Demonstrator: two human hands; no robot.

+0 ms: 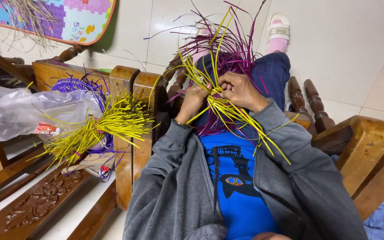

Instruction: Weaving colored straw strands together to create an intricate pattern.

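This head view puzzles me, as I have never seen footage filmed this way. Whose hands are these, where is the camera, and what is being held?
The camera sits on a person's head and looks down at their own lap, so you see their grey jacket and two bare hands. The left hand and right hand meet over a small woven piece, pinching yellow strips and purple strips that fan outward. The person sits in a wooden chair. On the seat beside them lie a tied bundle of yellow strips and a clear plastic bag.
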